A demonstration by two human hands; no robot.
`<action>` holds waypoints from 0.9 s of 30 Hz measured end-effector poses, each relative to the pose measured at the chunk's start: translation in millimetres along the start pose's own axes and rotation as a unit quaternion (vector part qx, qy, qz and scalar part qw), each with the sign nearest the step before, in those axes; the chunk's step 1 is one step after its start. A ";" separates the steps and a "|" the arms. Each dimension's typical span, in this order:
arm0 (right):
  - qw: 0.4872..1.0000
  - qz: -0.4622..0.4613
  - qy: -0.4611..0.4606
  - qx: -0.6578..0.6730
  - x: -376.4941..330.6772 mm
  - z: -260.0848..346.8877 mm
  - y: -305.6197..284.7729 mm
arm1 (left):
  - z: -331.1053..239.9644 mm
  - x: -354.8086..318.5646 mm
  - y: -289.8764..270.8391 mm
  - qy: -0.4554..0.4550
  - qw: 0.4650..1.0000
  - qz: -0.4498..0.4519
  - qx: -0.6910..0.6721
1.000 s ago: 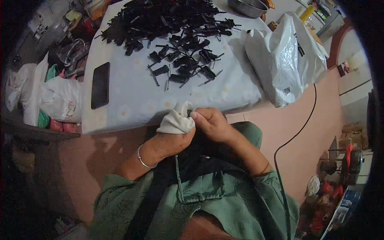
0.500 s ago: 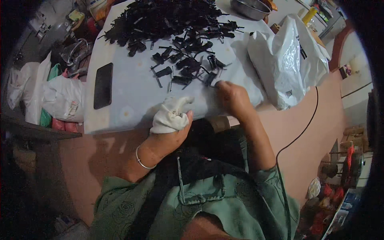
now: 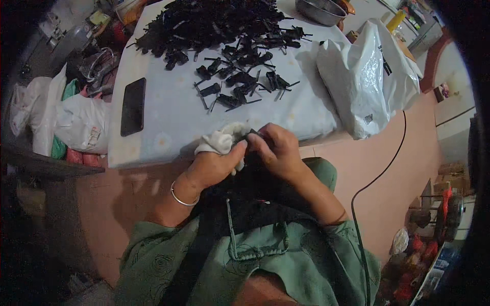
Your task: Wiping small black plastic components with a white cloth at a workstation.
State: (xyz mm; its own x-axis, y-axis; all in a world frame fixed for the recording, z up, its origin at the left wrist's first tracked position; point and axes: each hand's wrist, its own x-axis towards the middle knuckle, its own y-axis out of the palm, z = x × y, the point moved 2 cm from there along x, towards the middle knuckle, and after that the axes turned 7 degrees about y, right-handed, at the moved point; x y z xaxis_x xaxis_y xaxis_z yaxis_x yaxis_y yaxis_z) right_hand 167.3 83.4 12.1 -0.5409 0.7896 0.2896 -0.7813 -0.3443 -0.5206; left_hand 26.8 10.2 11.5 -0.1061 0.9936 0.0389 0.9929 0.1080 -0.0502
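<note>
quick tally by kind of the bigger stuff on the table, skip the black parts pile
phone: 1
metal bowl: 1
white plastic bag: 1
white cloth, held in the left hand: 1
total: 4

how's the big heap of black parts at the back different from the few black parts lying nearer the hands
The big heap is dense, with parts stacked and overlapping at the table's far end; the nearer black parts lie spread out, with pale cloth showing between them. The heap holds far more pieces. The nearer parts sit closer to the left hand and right hand. Both groups look like the same small black pieces with thin prongs.
</note>
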 end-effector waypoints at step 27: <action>0.965 0.138 0.110 0.192 -3.1 -19.4 17.1 | 15.4 4.5 -6.8 0.115 0.985 -0.114 0.060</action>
State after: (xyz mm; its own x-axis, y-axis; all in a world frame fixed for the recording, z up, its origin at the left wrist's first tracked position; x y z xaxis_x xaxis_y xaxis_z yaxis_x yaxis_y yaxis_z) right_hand 161.6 84.9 -13.3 -0.6985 0.7154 -0.0177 -0.6977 -0.6863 -0.2055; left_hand 18.7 14.4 -3.3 -0.2967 0.9111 0.2862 0.9298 0.3439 -0.1310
